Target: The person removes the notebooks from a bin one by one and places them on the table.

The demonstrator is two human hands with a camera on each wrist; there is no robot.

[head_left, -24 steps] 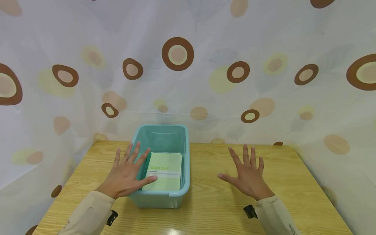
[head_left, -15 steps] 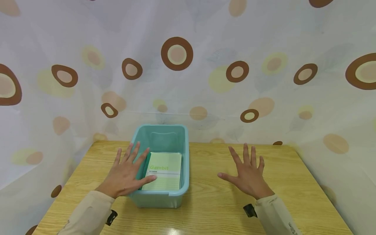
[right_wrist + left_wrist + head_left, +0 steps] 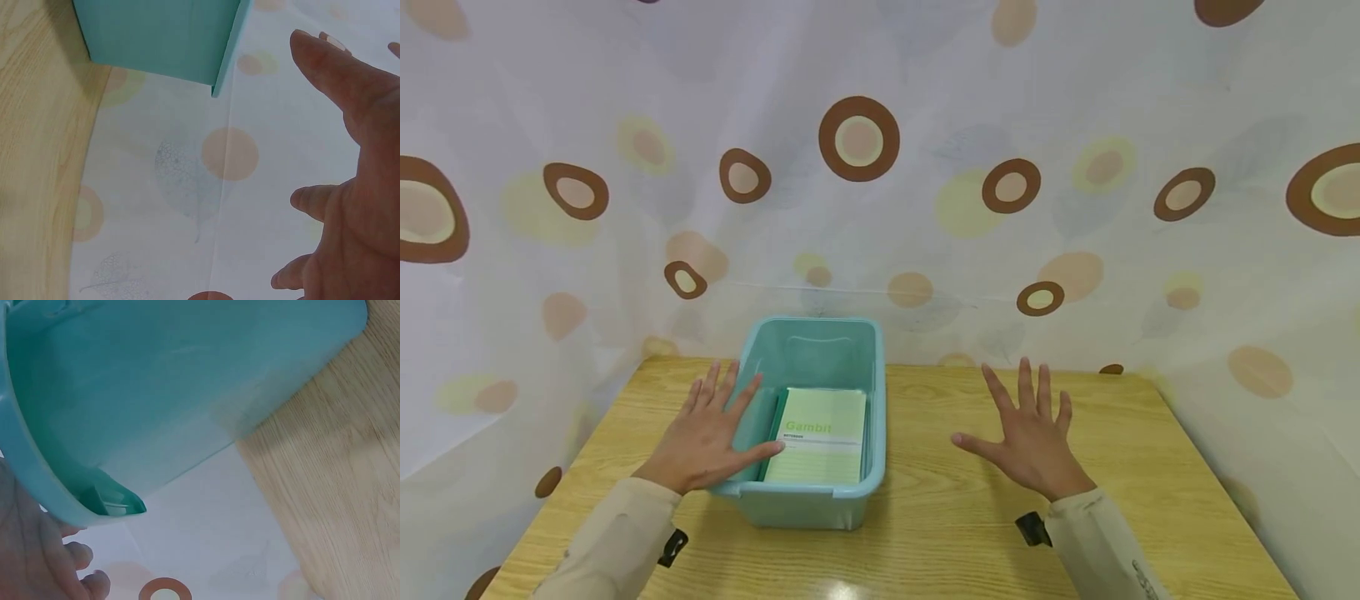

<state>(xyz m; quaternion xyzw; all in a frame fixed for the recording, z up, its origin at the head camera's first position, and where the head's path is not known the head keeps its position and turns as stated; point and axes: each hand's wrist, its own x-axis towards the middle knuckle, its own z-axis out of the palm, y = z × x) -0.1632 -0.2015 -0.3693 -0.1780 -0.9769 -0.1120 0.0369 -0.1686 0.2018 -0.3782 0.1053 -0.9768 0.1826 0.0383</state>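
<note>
A light blue plastic bin [image 3: 793, 508] stands left of centre on the wooden table. Inside it lies a pale green notebook [image 3: 820, 458] with "Gambit" on its cover, and a darker green edge shows along its left side. My left hand [image 3: 700, 446] spreads its fingers over the bin's left rim, the thumb overlapping the notebook in the head view. The left wrist view shows the bin's outer wall [image 3: 175, 394] close by. Over the table to the right, my right hand [image 3: 1033, 446] has its fingers spread and holds nothing, apart from the bin.
The wooden table [image 3: 955, 533] reaches back to a white patterned curtain [image 3: 917, 208], which also closes in both sides. Each sleeve has a dark strap [image 3: 1033, 529] at the wrist.
My left hand has shifted slightly left, its thumb drawn back a little over the notebook. The right hand has moved only slightly. The bin and notebook stay in place.
</note>
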